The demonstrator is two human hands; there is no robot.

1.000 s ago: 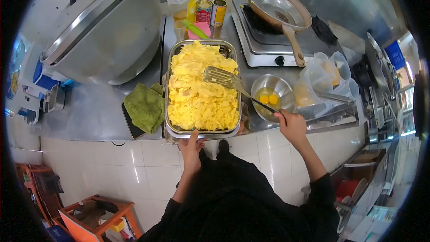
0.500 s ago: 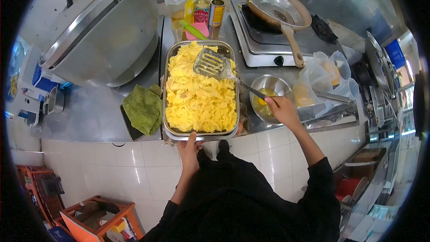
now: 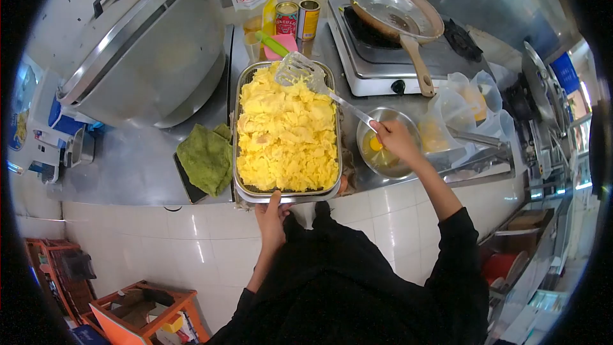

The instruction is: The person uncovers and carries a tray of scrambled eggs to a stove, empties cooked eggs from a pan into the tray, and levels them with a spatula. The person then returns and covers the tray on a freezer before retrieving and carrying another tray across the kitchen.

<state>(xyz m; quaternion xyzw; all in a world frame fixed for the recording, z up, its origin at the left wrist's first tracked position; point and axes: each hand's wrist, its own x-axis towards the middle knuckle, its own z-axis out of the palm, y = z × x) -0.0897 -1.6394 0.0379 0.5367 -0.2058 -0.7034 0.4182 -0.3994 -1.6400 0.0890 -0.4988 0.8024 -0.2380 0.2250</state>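
Note:
My right hand (image 3: 397, 140) is closed around the handle of a slotted spatula (image 3: 303, 71). The spatula's blade is at the far end of a metal tray (image 3: 281, 197), over a heap of scrambled egg (image 3: 287, 131). With the thumb on top, my left hand (image 3: 272, 225) grips the tray's near rim; its other fingers are partly hidden below. Under my right hand stands a steel bowl (image 3: 416, 129) with a raw egg yolk (image 3: 376, 144) in clear liquid.
A large pot (image 3: 153, 51) stands left, a green cloth (image 3: 204, 156) near the tray. Behind are a Sovia pouch (image 3: 257, 0), two cans (image 3: 287, 19) and a green-handled tool (image 3: 271, 43). A frying pan (image 3: 389, 9) sits on the stove (image 3: 377, 83); plastic jugs (image 3: 447, 112) are right.
The spatula blade has shifted toward the tray's far edge and tilted, and its face now looks brighter. My right hand has moved slightly up and left. My left hand keeps its hold.

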